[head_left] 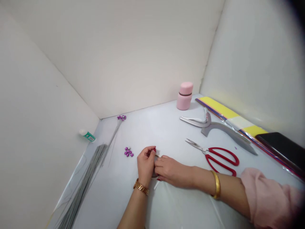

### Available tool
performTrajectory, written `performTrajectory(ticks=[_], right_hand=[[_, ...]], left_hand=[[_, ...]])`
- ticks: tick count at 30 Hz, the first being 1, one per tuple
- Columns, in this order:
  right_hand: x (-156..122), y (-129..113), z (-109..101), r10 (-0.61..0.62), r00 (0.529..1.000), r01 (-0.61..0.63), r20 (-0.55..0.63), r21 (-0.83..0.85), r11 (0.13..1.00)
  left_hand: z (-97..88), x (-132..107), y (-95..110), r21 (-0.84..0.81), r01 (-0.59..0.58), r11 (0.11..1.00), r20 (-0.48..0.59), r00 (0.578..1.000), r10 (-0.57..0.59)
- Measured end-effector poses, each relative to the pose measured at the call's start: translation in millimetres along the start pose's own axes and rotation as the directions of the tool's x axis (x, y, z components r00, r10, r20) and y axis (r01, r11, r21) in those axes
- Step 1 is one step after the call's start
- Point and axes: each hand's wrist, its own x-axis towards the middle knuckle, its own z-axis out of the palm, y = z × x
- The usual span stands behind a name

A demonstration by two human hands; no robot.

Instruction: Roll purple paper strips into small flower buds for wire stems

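Observation:
My left hand (145, 163) and my right hand (173, 171) meet over the near middle of the table. The thumb and forefinger of the left are pinched together at a red-nailed tip. Curled inward, the right fingers press against a small grey piece (154, 174) between the hands. Most of that piece is hidden, so its kind is unclear. A thin white strip (156, 185) lies just below the hands. Left of them is a cluster of small purple pieces (129, 152). Red-handled scissors (222, 155) lie to the right, blades partly apart.
Grey wires (88, 181) lie in a bundle at left, beside wired purple flowers (121, 118). A white-and-green glue stick (87, 135) rests near the left wall. At the back stands a pink flask (185, 96). Grey strips (224, 130), coloured sheets (228, 116) and a black phone (281, 149) lie right.

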Motion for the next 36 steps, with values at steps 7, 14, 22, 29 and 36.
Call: performTrajectory(ticks=[7,14,22,29,36], right_hand=[[-9,8,-1,-0.052,0.999,0.052,0.005,-0.071,0.996],[0,5,-12,-0.091,0.995,0.095,0.047,-0.087,0.992],[8,11,-37,-0.012,1.000,0.011,-0.001,-0.050,0.999],[-26,31,-18,0.205,0.977,-0.206,-0.055,-0.003,0.979],[-32,32,-6,0.248,0.961,-0.246,-0.121,0.029,0.969]], left_hand=[[-11.5,-1,-3,-0.266,0.027,0.964,-0.078,0.996,-0.049],[-22.7,-3,-7,-0.426,0.045,0.903,-0.160,0.979,-0.124],[-30.3,2,-11,-0.526,0.053,0.849,-0.186,0.967,-0.176],[-35.2,0,-15,-0.529,0.027,0.848,-0.244,0.952,-0.183],[-31.3,-3,-12,-0.493,0.047,0.869,-0.241,0.952,-0.188]])
